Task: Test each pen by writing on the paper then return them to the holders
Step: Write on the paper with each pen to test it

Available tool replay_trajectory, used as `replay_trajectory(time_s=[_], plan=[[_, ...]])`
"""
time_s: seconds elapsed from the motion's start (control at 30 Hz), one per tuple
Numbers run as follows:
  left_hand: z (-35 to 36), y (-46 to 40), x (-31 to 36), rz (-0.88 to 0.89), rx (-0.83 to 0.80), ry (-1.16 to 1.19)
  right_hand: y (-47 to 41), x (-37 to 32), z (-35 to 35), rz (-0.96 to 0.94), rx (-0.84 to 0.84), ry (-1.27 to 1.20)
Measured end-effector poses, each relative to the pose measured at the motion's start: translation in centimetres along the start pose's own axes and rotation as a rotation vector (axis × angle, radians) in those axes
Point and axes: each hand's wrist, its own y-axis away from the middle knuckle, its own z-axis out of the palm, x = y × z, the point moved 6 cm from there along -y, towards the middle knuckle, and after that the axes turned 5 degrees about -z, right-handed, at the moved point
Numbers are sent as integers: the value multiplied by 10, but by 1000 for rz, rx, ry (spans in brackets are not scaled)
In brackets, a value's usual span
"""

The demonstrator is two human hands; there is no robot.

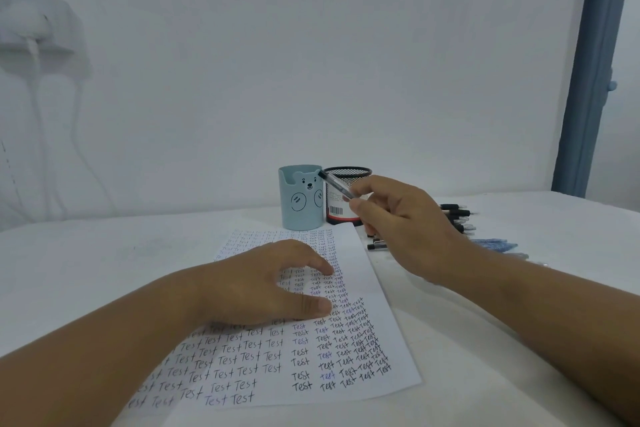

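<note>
Dim, flat, bluish light, source unclear. Soft shadows under both forearms on the paper (363, 350). No glare. Wide-angle bend at edges; pen pile (457, 218) at right slightly blurred, maybe motion.

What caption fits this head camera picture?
Right hand lifts a pen toward two holders; left hand steadies the paper.

Both forearms are bare to the frame's edge, with no sleeves showing. The left hand (263, 282) and right hand (398, 222) are bare, with short, plain fingernails.
</note>
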Motion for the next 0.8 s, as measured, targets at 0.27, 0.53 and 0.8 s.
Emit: replay_trajectory(time_s=[0.27,0.53,0.8], plan=[[2,-2,-3,-2,4,42,-20,25,-35,26,-7,293],[-3,-6,2,35,226,30,-23,72,-80,180,-12,559],[-2,-7,2,32,227,35,-25,93,-88,238,25,636]])
